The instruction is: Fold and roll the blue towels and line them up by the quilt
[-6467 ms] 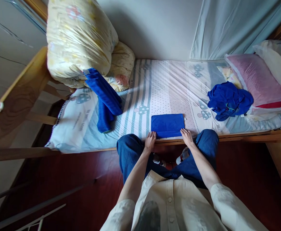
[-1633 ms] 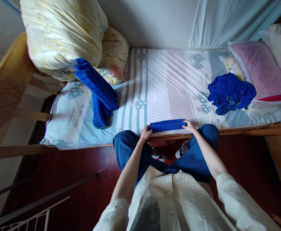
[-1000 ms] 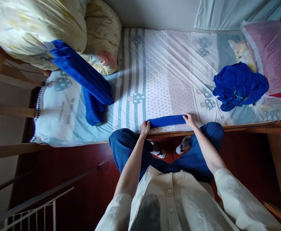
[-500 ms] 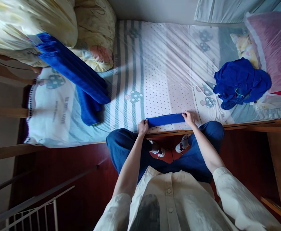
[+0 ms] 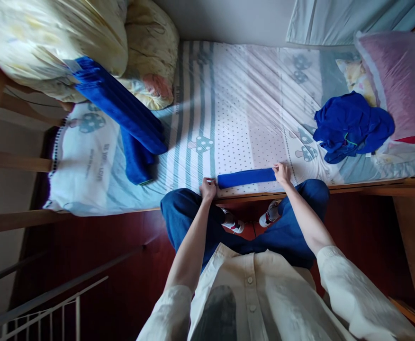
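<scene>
A narrow, flat-folded strip of blue cloth [image 5: 246,177] lies on the bed along its near edge. My left hand [image 5: 208,188] is just beyond the strip's left end, a small gap between them, its fingers loosely bent and holding nothing visible. At the other end, my right hand [image 5: 282,174] has its thumb and fingers pinched on the cloth's corner. To the left, more folded blue cloth [image 5: 122,106] lies in long bundles, partly leaning on a pale yellow bag-like bundle. A crumpled heap of blue cloth [image 5: 353,125] sits to the right.
The patterned bed sheet [image 5: 250,99] is wrinkled across the middle. Pale yellow bedding [image 5: 150,52] is piled at the left end, and a pink cushion in clear wrapping [image 5: 399,80] stands at the right. A wooden bed rail [image 5: 378,187] runs along the near edge. White metal bars [image 5: 51,312] stand at lower left.
My left hand has let go of the strip's left end and shifted slightly left. The right hand stays at its end. The whole view has shifted a little.
</scene>
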Motion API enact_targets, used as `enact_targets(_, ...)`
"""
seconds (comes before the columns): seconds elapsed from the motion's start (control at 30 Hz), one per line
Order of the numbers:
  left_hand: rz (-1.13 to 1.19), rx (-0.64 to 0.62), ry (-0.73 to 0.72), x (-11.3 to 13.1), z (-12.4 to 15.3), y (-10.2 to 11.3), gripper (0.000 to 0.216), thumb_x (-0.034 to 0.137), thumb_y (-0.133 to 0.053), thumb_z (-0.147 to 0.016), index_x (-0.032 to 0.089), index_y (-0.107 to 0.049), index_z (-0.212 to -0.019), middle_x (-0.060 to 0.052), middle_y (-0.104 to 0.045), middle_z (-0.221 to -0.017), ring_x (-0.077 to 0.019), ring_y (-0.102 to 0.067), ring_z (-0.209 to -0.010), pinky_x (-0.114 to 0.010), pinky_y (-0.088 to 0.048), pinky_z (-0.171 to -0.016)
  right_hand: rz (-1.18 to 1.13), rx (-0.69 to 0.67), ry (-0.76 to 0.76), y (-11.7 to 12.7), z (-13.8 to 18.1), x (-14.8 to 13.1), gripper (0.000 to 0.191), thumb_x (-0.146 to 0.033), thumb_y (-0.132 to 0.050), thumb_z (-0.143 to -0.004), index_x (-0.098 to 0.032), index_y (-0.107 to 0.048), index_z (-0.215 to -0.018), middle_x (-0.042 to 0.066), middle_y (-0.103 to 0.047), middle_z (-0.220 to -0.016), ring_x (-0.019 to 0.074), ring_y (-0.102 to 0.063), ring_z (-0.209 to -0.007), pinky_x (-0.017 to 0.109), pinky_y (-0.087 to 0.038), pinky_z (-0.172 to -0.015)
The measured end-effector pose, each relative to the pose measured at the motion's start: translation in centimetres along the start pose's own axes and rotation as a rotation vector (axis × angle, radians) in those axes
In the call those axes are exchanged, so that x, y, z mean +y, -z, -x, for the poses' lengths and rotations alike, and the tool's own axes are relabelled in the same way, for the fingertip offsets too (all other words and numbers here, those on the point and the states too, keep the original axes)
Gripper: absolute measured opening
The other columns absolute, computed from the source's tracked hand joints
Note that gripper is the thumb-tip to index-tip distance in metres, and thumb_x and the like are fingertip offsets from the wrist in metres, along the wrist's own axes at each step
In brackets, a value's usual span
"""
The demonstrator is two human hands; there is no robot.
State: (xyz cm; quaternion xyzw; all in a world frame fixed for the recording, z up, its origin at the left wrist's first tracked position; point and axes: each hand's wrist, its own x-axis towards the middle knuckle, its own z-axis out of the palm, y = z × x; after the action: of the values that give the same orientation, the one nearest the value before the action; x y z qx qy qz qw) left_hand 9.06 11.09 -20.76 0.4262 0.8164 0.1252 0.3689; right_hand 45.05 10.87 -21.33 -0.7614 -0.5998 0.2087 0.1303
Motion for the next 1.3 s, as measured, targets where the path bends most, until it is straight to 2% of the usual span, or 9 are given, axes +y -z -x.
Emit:
enact_targets(0.13, 0.109, -0.079, 0.031, -0.8, 1.3, -0.1, 0.032, 0.038, -0.055, -0.097, 0.012, -0.064, -0.113, -0.010, -0.076, -0.079, -0.0227, -0.075, -0.074, -0.032, -0.057, -0.078, 0.060, -0.029, 0.165, 0.8, 0.5, -2.3, 0.033, -0.023, -0.047, -0.102, -0.017, -0.071, -0.124, 0.016, -0.071, -0.124, 0.0269, -0.066, -0.114, 0.040, -0.053, -0.102)
enact_targets(0.37, 0.455, -0.175, 0.207, -0.5, 3.1, -1.3, 0.048, 0.046, -0.069, -0.092, 0.007, -0.061, -0.119, -0.014, -0.076, -0.080, -0.0241, -0.077, -0.077, -0.035, -0.063, -0.072, 0.153, -0.273, 0.463, -0.5, 2.5, -6.5, 0.037, -0.026, -0.049, -0.103, -0.020, -0.068, -0.135, 0.011, -0.065, -0.143, 0.0264, -0.057, -0.135, 0.045, -0.045, -0.115)
enact_targets(0.53, 0.638, -0.120, 0.330, 0.6, 2.6, -1.0, 0.040, 0.029, -0.076, -0.088, 0.008, -0.062, -0.118, -0.009, -0.073, -0.080, -0.0194, -0.075, -0.078, -0.032, -0.064, -0.075, 0.185, -0.289, 0.469, -1.0, 3.3, -7.1, 0.041, -0.024, -0.045, -0.104, -0.018, -0.065, -0.139, 0.012, -0.060, -0.148, 0.0269, -0.052, -0.141, 0.046, -0.045, -0.117)
enact_targets(0.67, 0.752, -0.136, 0.335, 1.0, 2.1, -0.6, 0.037, 0.026, -0.085, -0.076, 0.011, -0.067, -0.104, -0.005, -0.070, -0.077, -0.0184, -0.071, -0.078, -0.035, -0.064, -0.079, 0.177, -0.365, 0.422, -0.3, 2.9, -7.6, 0.042, -0.023, -0.047, -0.102, -0.017, -0.063, -0.141, 0.013, -0.058, -0.150, 0.0284, -0.049, -0.144, 0.047, -0.042, -0.119)
enact_targets(0.87, 0.828, -0.253, 0.207, 2.3, 2.4, 0.4, 0.043, 0.033, -0.091, -0.058, 0.013, -0.071, -0.091, -0.007, -0.071, -0.086, -0.0231, -0.069, -0.096, -0.037, -0.057, -0.088, 0.023, -0.477, 0.409, 1.1, 0.8, -10.8, 0.065, -0.027, -0.064, -0.094, -0.017, -0.044, -0.155, 0.016, -0.048, -0.158, 0.0298, -0.044, -0.148, 0.045, -0.037, -0.122)
enact_targets(1.0, 0.843, -0.329, -0.014, 3.4, 2.9, 1.4, 0.051, 0.039, -0.089, -0.056, 0.013, -0.074, -0.097, -0.007, -0.074, -0.090, -0.0253, -0.068, -0.098, -0.042, -0.053, -0.095, -0.087, -0.505, 0.499, 1.4, -1.1, -14.8, 0.105, -0.039, -0.090, -0.070, -0.024, -0.036, -0.160, 0.015, -0.040, -0.163, 0.0331, -0.037, -0.152, 0.045, -0.032, -0.124)
enact_targets(1.07, 0.827, -0.345, -0.108, 3.8, 3.1, 2.0, 0.052, 0.041, -0.087, -0.057, 0.014, -0.075, -0.100, -0.008, -0.075, -0.093, -0.0262, -0.068, -0.099, -0.044, -0.051, -0.099, -0.102, -0.530, 0.519, 1.4, -1.8, -16.7, 0.113, -0.037, -0.095, -0.062, -0.025, -0.038, -0.158, 0.014, -0.045, -0.160, 0.0335, -0.042, -0.149, 0.045, -0.034, -0.123)
enact_targets(1.17, 0.780, -0.339, -0.261, 4.3, 3.1, 3.1, 0.046, 0.043, -0.084, -0.060, 0.016, -0.075, -0.096, -0.010, -0.076, -0.101, -0.0290, -0.068, -0.107, -0.044, -0.049, -0.104, -0.085, -0.584, 0.515, 1.7, -2.4, -18.8, 0.106, -0.030, -0.096, -0.057, -0.026, -0.048, -0.151, 0.012, -0.061, -0.146, 0.0322, -0.056, -0.137, 0.042, -0.044, -0.114)
enact_targets(1.3, 0.757, -0.304, -0.418, 5.2, 2.6, 4.8, 0.043, 0.046, -0.080, -0.068, 0.016, -0.074, -0.098, -0.010, -0.076, -0.105, -0.0301, -0.068, -0.109, -0.045, -0.050, -0.103, -0.099, -0.631, 0.522, 2.5, -2.5, -20.9, 0.062, -0.029, -0.091, -0.064, -0.021, -0.071, -0.122, 0.008, -0.077, -0.114, 0.0287, -0.071, -0.109, 0.035, -0.054, -0.091)
